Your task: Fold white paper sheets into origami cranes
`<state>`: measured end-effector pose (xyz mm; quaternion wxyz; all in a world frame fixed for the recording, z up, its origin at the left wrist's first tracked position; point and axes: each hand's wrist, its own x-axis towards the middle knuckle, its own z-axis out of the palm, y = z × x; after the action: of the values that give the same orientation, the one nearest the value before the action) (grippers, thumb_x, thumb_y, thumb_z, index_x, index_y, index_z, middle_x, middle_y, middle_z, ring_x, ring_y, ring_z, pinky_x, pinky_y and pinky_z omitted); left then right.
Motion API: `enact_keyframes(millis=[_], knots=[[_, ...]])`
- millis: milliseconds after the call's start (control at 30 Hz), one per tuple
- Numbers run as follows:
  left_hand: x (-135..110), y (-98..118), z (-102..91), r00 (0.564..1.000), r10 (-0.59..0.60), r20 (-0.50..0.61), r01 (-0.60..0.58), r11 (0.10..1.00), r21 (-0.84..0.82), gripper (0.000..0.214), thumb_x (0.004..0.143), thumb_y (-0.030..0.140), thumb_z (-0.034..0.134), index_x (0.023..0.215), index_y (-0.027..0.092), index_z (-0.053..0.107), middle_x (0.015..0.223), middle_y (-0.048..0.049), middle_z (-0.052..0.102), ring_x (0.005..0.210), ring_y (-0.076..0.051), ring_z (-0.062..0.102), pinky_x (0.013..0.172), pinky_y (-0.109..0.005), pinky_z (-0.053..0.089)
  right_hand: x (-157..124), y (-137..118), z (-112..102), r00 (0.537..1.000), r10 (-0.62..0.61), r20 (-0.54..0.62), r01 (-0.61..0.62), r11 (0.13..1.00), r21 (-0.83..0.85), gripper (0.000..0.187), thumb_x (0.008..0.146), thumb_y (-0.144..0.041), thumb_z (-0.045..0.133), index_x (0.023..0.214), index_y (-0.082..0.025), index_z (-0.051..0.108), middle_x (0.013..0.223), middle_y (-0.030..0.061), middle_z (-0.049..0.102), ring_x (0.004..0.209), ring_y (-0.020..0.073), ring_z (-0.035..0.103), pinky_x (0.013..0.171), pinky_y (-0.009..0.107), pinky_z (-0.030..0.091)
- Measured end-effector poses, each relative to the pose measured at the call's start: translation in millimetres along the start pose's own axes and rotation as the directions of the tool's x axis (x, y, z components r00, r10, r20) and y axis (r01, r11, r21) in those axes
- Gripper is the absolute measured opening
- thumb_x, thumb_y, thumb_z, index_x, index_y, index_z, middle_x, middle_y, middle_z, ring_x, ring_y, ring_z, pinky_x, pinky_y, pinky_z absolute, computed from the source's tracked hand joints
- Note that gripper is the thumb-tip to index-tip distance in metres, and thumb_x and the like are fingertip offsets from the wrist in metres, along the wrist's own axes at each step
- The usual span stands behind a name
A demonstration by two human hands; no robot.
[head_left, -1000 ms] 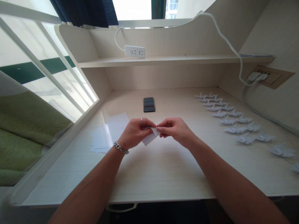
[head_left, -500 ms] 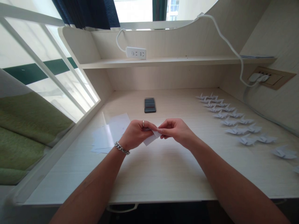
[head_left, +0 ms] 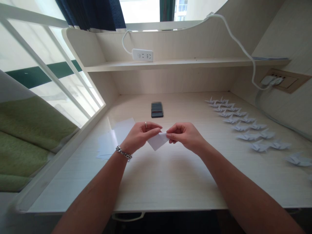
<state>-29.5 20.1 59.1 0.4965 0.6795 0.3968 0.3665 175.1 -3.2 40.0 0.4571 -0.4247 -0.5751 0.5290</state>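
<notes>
The small white paper [head_left: 157,142] is between the left hand [head_left: 136,137] and the right hand [head_left: 184,134], over the middle of the pale tabletop [head_left: 168,182], with one corner pointing toward the person.

The tabletop is the broadest thing in view, wood-grained and light in colour. A shelf [head_left: 180,64] runs across its back, above its surface. Along the left side are white rails [head_left: 41,63], with green cloth [head_left: 26,130] below them. A dark blue curtain [head_left: 97,13] hangs at the upper left, beside the window. From the top of the unit a white cord [head_left: 230,34] drops in a curve to the wall socket [head_left: 290,83] on the right.

Loose white sheets [head_left: 124,127] lie overlapping on the tabletop, just beyond and to the left of the left hand. The right hand pinches the paper's right corner between thumb and fingers. The left hand is at the paper's upper left, with its thumb along the sheet and its index finger slightly apart from the thumb; whether it grips the paper I cannot tell.

A white power strip [head_left: 142,55] stands on the shelf. A dark rectangular object [head_left: 157,112], partly pixelated, lies on the tabletop beyond the hands. Folded paper birds [head_left: 280,144] are set out in rows along the right side, mostly in pairs. Smallest are the chain bracelet [head_left: 123,153] on the left wrist and a ring [head_left: 146,124] on a left finger.
</notes>
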Motion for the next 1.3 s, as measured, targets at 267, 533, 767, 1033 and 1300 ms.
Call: enact_keyframes(millis=[267,533,767,1033,1300], knots=[[1.5,-3.6,9.6,0.998,-0.041,0.038,0.036,0.992,0.121,0.025,0.072,0.038,0.075,0.083,0.015,0.076,0.074,-0.0060,0.074,0.062,-0.013,0.061,0.051,-0.021,0.044,0.6,0.0,-0.2,1.000,0.009,0.025,-0.008,0.999,-0.054,0.033,0.065,-0.041,0.081,0.077,-0.012,0.070,0.058,0.0037,0.067,0.056,0.0138,0.062,0.057,0.027,0.051],[0.6,-2.3,9.0,0.995,-0.091,0.034,0.086,0.989,0.121,0.023,0.068,0.034,0.078,0.082,0.015,0.076,0.074,-0.0057,0.074,0.062,-0.014,0.062,0.051,-0.021,0.045,2.2,3.7,-2.6,0.997,0.001,0.072,0.004,0.997,-0.071,0.030,0.069,-0.040,0.078,0.079,-0.013,0.070,0.059,0.0029,0.067,0.057,0.0140,0.064,0.058,0.028,0.052],[0.7,-2.0,9.0,0.993,-0.114,0.037,0.109,0.986,0.129,0.024,0.065,0.032,0.079,0.081,0.015,0.076,0.074,-0.0062,0.074,0.063,-0.016,0.063,0.053,-0.023,0.046,2.0,5.5,-2.6,0.997,0.003,0.080,0.005,0.996,-0.091,0.025,0.072,-0.036,0.076,0.080,-0.013,0.070,0.059,0.0029,0.067,0.057,0.0142,0.064,0.058,0.028,0.053],[1.4,-0.5,9.6,0.992,-0.125,0.000,0.124,0.988,0.093,0.023,0.067,0.034,0.078,0.079,0.014,0.076,0.070,-0.0054,0.073,0.060,-0.014,0.060,0.051,-0.022,0.043,1.9,6.1,-0.1,0.999,-0.033,0.042,0.037,0.994,-0.104,0.028,0.072,-0.039,0.076,0.080,-0.013,0.070,0.061,0.0032,0.067,0.058,0.0149,0.064,0.058,0.028,0.052],[0.7,0.9,7.1,0.999,-0.050,-0.017,0.052,0.986,0.160,0.029,0.069,0.040,0.077,0.082,0.014,0.076,0.073,-0.0065,0.073,0.063,-0.015,0.061,0.052,-0.022,0.043,-0.9,6.9,4.6,0.982,-0.176,-0.070,0.165,0.976,-0.145,0.031,0.070,-0.042,0.078,0.083,-0.015,0.071,0.067,0.0044,0.069,0.063,0.0171,0.065,0.061,0.031,0.053]])
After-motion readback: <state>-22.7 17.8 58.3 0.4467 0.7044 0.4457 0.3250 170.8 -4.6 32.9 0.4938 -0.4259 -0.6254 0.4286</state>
